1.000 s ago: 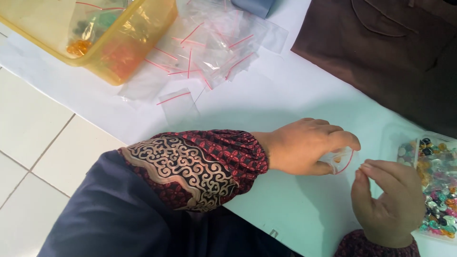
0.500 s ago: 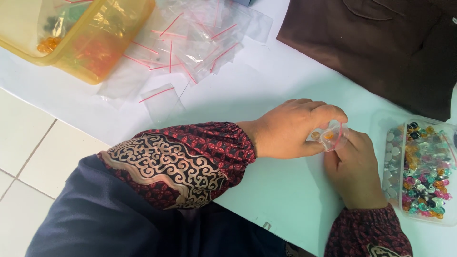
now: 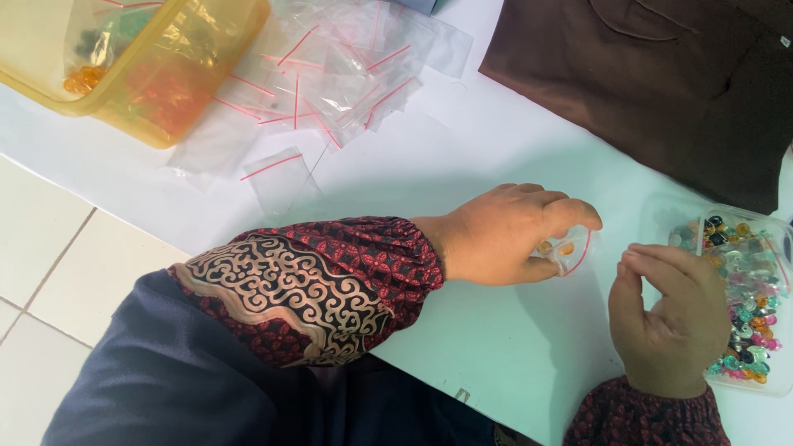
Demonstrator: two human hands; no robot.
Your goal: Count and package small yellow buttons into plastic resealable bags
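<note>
Yellow tub (image 3: pixel 178 99), red-striped clear bags (image 3: pixel 330 74), brown cloth (image 3: pixel 661 74), multicolour beads (image 3: pixel 743 281), red/black patterned sleeve (image 3: pixel 314 281).

Hands: 2, left hand (image 3: pixel 516 235) and right hand (image 3: pixel 673 318). Yellow plastic tub (image 3: pixel 178 99): 1, at 10 o'clock. Clear bead box (image 3: pixel 764 272): 1, at 3 o'clock. Small zip bag with orange beads (image 3: pixel 570 250): 1. Dark brown cloth (image 3: pixel 661 74): 1. Empty zip bags (image 3: pixel 330 74): too many, overlapping, to count.

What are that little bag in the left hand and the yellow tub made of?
The little bag in the left hand looks like thin clear plastic film: glossy, crinkled, orange beads showing through, a red strip at its mouth. The yellow tub seems to be stiffer translucent plastic, smooth and shiny, since its contents show dimly through the wall.
</note>
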